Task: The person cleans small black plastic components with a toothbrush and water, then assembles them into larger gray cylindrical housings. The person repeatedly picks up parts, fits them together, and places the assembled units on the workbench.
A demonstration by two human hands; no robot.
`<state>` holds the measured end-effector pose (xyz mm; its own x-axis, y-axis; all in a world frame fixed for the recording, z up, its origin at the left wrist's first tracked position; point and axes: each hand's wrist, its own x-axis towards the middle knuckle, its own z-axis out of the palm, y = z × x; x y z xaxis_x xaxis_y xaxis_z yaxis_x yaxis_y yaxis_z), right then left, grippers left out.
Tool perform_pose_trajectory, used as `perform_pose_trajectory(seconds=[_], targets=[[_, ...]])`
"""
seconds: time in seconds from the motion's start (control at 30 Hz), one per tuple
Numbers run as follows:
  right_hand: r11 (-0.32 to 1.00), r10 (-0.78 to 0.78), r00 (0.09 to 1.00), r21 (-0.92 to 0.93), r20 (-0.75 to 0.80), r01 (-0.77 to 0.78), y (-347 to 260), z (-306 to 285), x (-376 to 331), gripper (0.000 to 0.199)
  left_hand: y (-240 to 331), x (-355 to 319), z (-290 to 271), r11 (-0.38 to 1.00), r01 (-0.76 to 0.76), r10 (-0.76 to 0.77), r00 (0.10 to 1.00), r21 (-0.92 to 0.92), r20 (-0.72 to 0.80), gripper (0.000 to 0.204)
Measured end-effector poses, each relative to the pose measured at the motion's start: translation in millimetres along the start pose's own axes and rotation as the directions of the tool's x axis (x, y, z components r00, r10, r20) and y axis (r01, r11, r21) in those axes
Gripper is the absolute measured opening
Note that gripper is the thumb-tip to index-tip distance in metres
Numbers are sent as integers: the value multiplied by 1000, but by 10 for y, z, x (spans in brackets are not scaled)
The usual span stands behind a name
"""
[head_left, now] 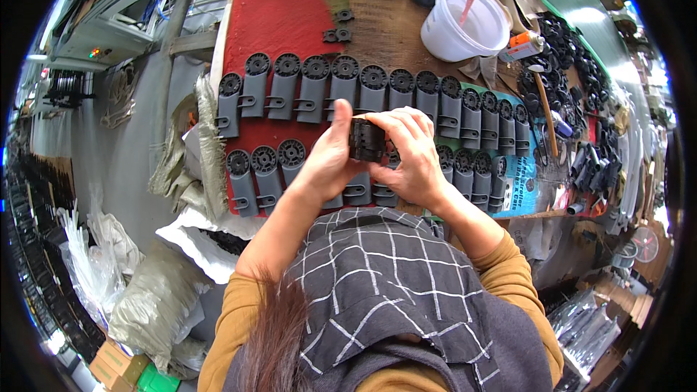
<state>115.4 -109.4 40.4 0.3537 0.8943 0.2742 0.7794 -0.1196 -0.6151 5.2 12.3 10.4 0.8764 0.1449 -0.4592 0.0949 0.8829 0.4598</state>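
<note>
Between my two hands, above the middle of the table, is a black ribbed cylindrical plastic part (367,139). My left hand (330,156) grips it from the left, thumb pointing up and away. From the right, my right hand (415,156) curls its fingers over the top, with the thumb near the lower edge. A back row of grey plastic tubes with round black ends (345,86) lies just beyond my hands. The front row of similar tubes (265,174) is partly hidden under my hands and forearms.
A white bucket (444,36) with a pink-handled tool stands at the back right. Near it lie an orange-and-white can (524,46), a hammer (546,109) and piled black parts (563,43). Two small black parts (337,34) rest on the red table covering (290,18). Sacks (156,297) lie at lower left.
</note>
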Motion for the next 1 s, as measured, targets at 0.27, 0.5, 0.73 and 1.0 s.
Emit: perform_pose_trajectory(seconds=[0.27, 0.5, 0.73, 1.0], targets=[[994, -57, 989, 96, 135, 44, 226, -263, 103, 63, 342, -4, -170, 526, -337, 226, 941, 781, 253, 66], [970, 20, 917, 216, 397, -115, 474, -434, 274, 69, 242, 268, -178, 713, -227, 128, 972, 663, 195, 62], [466, -9, 995, -880, 96, 90, 2228, -1171, 1219, 18, 200, 445, -136, 740, -182, 187, 980, 647, 62, 51], [298, 22, 861, -825, 509, 480, 3360, -1241, 1379, 18, 190, 622, -115, 763, -162, 169, 984, 625, 49, 55]])
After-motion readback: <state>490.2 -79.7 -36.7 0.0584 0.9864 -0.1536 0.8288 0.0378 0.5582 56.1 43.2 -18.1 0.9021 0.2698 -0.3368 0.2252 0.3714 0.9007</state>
